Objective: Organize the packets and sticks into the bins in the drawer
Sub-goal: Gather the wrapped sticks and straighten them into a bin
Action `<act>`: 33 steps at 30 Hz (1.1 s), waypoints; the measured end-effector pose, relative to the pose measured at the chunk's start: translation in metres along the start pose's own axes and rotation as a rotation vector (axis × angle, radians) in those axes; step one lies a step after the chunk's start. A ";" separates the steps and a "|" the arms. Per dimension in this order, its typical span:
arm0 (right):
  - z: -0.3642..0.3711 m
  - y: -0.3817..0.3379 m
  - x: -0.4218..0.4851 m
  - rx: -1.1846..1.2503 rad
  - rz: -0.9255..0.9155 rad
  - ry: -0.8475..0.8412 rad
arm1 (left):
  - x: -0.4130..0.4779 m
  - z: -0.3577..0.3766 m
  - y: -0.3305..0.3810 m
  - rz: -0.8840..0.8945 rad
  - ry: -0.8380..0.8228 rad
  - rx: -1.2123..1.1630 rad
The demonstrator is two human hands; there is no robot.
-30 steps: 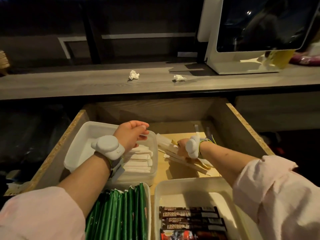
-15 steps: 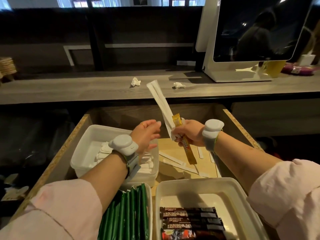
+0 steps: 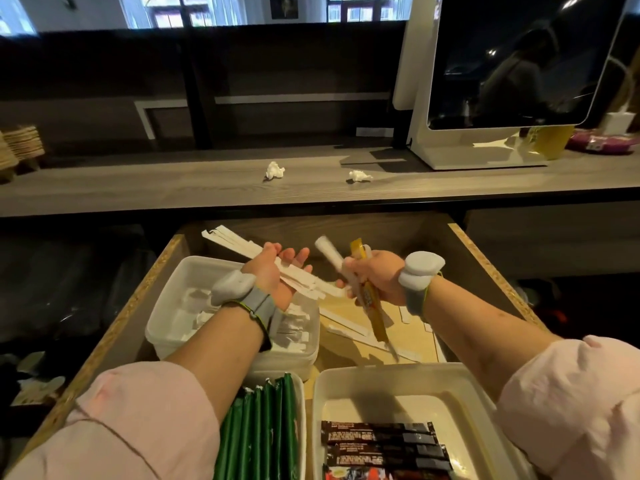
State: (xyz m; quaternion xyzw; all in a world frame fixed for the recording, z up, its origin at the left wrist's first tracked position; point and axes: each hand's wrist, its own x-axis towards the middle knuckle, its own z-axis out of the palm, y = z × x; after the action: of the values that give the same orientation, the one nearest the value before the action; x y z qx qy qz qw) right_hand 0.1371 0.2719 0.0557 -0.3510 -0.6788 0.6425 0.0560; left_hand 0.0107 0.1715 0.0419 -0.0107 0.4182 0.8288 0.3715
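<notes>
Over the open wooden drawer (image 3: 491,268), my left hand (image 3: 277,275) lies palm up with a bundle of white paper-wrapped sticks (image 3: 239,242) across it, fingers loosely curled round them. My right hand (image 3: 375,275) grips a yellow stick packet (image 3: 372,306) that hangs down, together with a blurred white wrapped stick (image 3: 329,254). Both hands hover above the back-left white bin (image 3: 166,306), which holds white packets. More white sticks (image 3: 349,332) lie loose on the drawer floor.
A front-left bin holds green stick packets (image 3: 266,434). The front-right white bin (image 3: 460,386) holds dark brown packets (image 3: 377,438). On the grey counter (image 3: 138,188) lie two crumpled paper balls (image 3: 275,170) and a white screen stand (image 3: 485,98) at the right.
The white sticks went from my right hand into my left palm. My right hand keeps the yellow packet and one white stick. Both hands rose out of the drawer.
</notes>
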 end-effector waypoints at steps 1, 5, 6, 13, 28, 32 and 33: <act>-0.002 -0.001 0.001 0.056 0.008 -0.001 | 0.001 -0.002 0.001 -0.025 0.016 0.009; -0.002 -0.002 0.007 0.148 0.001 -0.020 | -0.003 -0.003 -0.005 -0.102 0.019 0.108; 0.000 -0.002 0.008 0.200 -0.004 -0.029 | -0.005 -0.001 -0.008 -0.112 -0.004 0.157; 0.017 -0.012 0.006 0.713 0.011 -0.079 | -0.020 0.010 -0.028 -0.104 -0.127 0.389; 0.011 -0.004 0.017 -0.075 -0.237 0.251 | -0.024 0.004 -0.026 -0.356 -0.358 0.770; -0.001 -0.007 0.020 -0.111 -0.272 0.356 | -0.023 0.002 -0.026 -0.410 -0.383 0.797; -0.003 -0.008 0.021 -0.120 -0.269 0.372 | -0.023 0.002 -0.025 -0.417 -0.389 0.791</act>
State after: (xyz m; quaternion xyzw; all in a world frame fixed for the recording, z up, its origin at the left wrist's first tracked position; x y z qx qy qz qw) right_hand 0.1200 0.2865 0.0555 -0.3726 -0.7344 0.5120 0.2444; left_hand 0.0441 0.1688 0.0336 0.2026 0.6129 0.5009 0.5765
